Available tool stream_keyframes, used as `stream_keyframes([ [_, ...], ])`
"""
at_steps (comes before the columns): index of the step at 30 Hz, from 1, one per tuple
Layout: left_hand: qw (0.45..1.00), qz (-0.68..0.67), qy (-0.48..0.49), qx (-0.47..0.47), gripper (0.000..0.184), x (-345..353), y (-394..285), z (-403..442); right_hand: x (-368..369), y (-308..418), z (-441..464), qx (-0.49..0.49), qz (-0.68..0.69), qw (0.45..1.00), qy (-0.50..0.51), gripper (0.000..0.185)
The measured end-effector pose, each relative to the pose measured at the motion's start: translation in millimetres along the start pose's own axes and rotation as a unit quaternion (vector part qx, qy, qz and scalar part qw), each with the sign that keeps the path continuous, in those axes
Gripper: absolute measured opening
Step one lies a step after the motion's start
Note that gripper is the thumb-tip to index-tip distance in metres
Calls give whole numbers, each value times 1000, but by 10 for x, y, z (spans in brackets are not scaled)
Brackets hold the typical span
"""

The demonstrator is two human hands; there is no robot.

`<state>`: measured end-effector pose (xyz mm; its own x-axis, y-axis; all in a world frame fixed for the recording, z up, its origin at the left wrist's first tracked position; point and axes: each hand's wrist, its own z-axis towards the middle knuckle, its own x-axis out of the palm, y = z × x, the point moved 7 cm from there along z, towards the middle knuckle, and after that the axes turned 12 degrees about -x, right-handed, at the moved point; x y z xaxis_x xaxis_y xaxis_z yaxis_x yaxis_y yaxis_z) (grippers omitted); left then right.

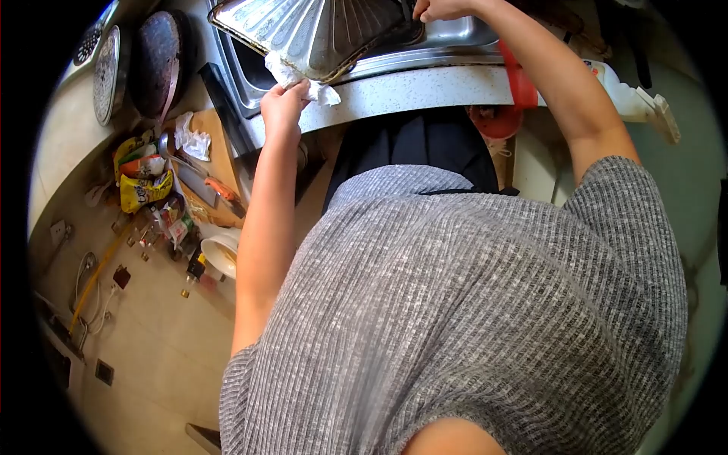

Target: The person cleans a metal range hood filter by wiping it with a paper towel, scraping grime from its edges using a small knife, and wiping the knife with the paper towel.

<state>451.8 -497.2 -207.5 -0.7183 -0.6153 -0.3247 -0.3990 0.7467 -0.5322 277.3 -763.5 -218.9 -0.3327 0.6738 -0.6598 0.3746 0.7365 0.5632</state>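
A metal tray with ridges fanning across it [326, 34] is tilted over the sink [462, 32] at the top of the view. My left hand [283, 110] is closed on a crumpled white cloth or tissue [288, 74], which touches the tray's lower left corner. At the tray's right end, my right hand [441, 9] has its fingers curled by the dark edge; the top of the frame cuts it off, and its exact hold is partly hidden.
A speckled counter edge [417, 95] runs before me. Left are a dark round pan [158, 64], a cutting board [216, 140] with a knife [199, 186], packets [144, 189] and a white bowl [220, 254]. A white bottle [626, 95] lies right, near a red basin [497, 121].
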Motion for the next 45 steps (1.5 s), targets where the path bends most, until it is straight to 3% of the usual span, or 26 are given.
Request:
stream_keyframes([
  [2,1000,10,-6,0,21,1,-12,12,421,-442,246,-31,109,993,-21,30],
  [7,1000,-2,-4,1,21,5,-11,-1,941,-559,-56,49,373,918,-121,31],
  [11,1000,-5,6,-3,22,-10,8,17,986,-525,-95,33,404,906,-121,34],
  [14,1000,-4,3,-2,22,-7,13,18,583,-303,-221,30,223,970,-88,30],
  [15,1000,-2,2,-2,21,-6,11,15,673,-445,-55,-67,132,980,-134,31],
  [18,1000,3,4,-1,21,-19,25,43,817,-650,78,7,373,927,-35,25],
  [19,1000,4,6,0,21,-21,23,43,849,-576,47,20,505,863,-11,16],
  [22,1000,-17,2,-6,22,-39,42,-6,725,-419,-102,18,529,848,-13,15],
  [23,999,-32,-7,12,17,-67,60,-16,767,-445,-69,-43,521,853,-1,14],
  [26,997,-63,-33,-1,18,-168,108,-164,688,-397,-389,24,494,865,-78,36],
  [27,996,-81,-37,-9,16,-202,144,-184,626,-294,-493,3,481,874,-71,37],
  [28,994,-101,-43,-3,16,-264,162,-206,608,-199,-589,4,544,836,-75,37],
  [30,989,-139,-54,10,14,-408,169,-263,594,-66,-703,-27,574,814,-83,38],
  [31,980,-190,-59,14,16,-428,137,-361,621,-45,-741,-20,574,813,-98,48],
  [34,973,-227,26,25,17,-340,46,-511,632,194,-819,-48,616,784,-65,45],
  [35,982,-114,61,136,18,-228,-109,-608,617,306,-850,-54,638,766,-60,44],
  [36,966,-229,112,39,20,-124,-48,-606,621,393,-856,-69,640,763,-52,43],
  [39,944,-257,203,39,26,122,-241,-727,533,671,-911,-79,664,741,-64,44],
  [43,936,-247,249,29,28,183,-248,-679,557,775,-896,-97,665,738,-59,44],
  [45,879,-342,333,-5,29,249,-271,-722,566,777,-895,-91,662,740,-78,42],
])
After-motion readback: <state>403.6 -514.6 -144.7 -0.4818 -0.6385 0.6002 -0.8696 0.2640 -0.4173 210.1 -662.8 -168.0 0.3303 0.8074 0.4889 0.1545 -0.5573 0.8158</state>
